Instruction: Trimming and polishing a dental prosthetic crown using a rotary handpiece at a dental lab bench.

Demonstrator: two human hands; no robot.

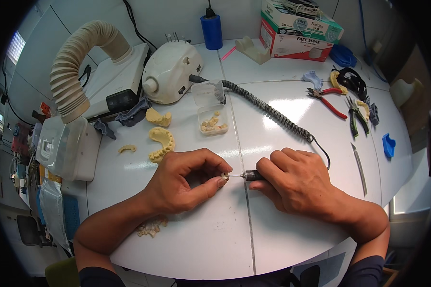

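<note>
My left hand (179,184) pinches a small tooth-coloured dental piece (225,176) between thumb and fingertips; it looks like a crown, though the fingers cover part of it. From the other side, my right hand (297,184) is wrapped round a dark rotary handpiece (252,175). The handpiece's thin metal bur points left, its tip at the piece. Beyond my left hand lie a yellow dental cast (163,138) and a smaller cast piece (158,117). A pile of small tooth-coloured bits (152,226) lies beside my left forearm.
A coiled cord (273,113) runs toward a white control unit (172,71). An opened clear box (214,125) holds several tooth-like pieces. At left stands a ribbed suction hose (64,71). Red pliers (329,101), green pliers (357,117) and a thin blade (359,170) lie right.
</note>
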